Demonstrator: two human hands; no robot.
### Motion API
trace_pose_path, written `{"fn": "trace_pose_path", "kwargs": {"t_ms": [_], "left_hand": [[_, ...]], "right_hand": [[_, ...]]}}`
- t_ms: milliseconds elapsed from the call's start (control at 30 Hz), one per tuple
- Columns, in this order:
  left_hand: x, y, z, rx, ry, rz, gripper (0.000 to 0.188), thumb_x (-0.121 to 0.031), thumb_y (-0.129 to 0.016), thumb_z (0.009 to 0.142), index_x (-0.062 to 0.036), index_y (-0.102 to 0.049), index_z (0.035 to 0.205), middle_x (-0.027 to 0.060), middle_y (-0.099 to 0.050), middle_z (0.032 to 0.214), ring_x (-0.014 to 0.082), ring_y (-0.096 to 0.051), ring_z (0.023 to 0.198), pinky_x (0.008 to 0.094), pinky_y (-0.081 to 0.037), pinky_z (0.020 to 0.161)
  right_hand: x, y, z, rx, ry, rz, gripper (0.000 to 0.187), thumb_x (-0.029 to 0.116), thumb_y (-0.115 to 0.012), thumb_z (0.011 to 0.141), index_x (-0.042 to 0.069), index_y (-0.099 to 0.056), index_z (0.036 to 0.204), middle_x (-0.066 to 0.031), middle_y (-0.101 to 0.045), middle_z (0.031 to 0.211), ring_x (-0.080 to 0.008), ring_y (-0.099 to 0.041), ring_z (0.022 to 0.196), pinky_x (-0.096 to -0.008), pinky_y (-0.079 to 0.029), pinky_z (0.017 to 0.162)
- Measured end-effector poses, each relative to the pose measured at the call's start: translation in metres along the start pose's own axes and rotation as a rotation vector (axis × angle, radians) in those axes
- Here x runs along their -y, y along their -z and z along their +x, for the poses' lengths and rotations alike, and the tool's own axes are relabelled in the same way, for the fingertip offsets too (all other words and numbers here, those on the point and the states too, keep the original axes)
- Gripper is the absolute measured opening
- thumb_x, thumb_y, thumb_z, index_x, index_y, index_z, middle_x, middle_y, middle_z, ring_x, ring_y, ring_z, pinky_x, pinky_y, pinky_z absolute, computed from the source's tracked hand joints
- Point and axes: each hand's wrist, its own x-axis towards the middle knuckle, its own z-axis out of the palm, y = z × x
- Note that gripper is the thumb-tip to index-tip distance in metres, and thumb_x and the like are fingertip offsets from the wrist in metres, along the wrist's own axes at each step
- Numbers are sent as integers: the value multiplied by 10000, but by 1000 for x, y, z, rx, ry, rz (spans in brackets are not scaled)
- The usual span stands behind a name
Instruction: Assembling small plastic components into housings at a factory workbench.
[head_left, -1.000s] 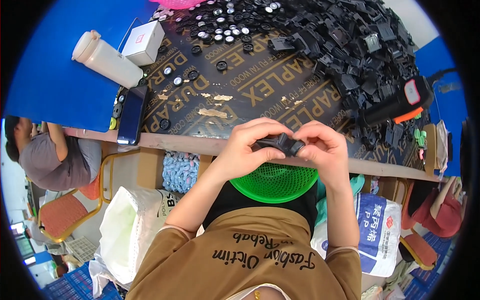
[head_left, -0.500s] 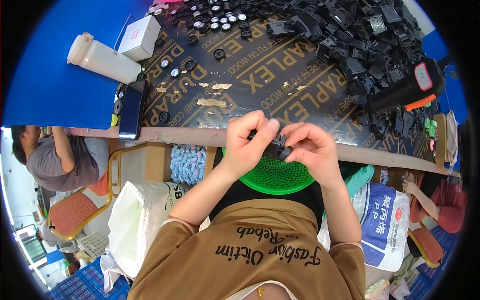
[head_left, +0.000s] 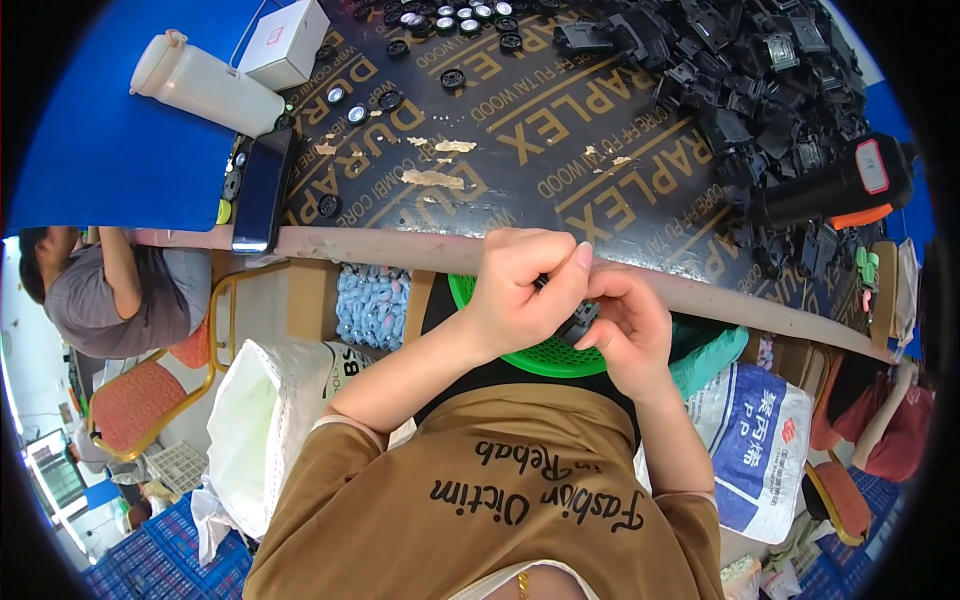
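My left hand [head_left: 530,285] is gripping a black plastic part [head_left: 581,323], mostly covering it, and my right hand [head_left: 637,330] is pinching its end. I am holding it over the green basket [head_left: 550,360] in front of me; beyond, black pieces [head_left: 735,130] are lying heaped on the tabletop [head_left: 500,195].

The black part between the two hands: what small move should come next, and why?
Probably a gentle push with the right hand on the black part's exposed end, the left hand bracing: the left hand wraps around one end, while the right thumb and fingers sit at the other.
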Motion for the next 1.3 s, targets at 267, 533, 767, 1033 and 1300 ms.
{"fn": "trace_pose_path", "kwargs": {"t_ms": [267,533,767,1033,1300], "left_hand": [[8,15,-1,11,473,-651,498,-166,-526,910,-53,-236,1300,108,-417,1182,161,-489,1048,280,-478,810],[24,61,9,-217,486,-562,392,-59,-547,883,-27,-415,1250,68,-564,985,106,-529,832,237,-445,749],[27,48,8,-68,316,-21,318,29,-686,725,-47,-514,982,32,-519,942,99,-514,796,245,-454,710],[2,34,9,83,171,292,223,-19,-610,610,-17,-468,781,160,-524,667,362,-553,646,371,-414,537],[-12,21,6,280,43,496,248,-141,-666,601,-71,-474,743,107,-542,644,324,-574,609,402,-445,515]], "right_hand": [[19,0,35,147,483,-1034,369,99,-733,644,38,-560,963,-129,-580,971,-314,-566,872,-382,-477,756],[7,7,199,43,591,-1362,116,82,-554,833,6,-588,913,-119,-614,872,-262,-620,761,-345,-508,682],[-33,14,233,104,418,-1638,137,67,-542,789,3,-575,905,-138,-606,853,-275,-612,756,-359,-506,669],[38,5,64,148,-172,-48,221,0,-620,783,-2,-584,1001,-1,-537,863,-74,-542,739,-192,-442,640],[37,18,33,107,-213,-53,217,-108,-646,723,-15,-594,911,-26,-520,923,-67,-545,743,-182,-449,607]]}}
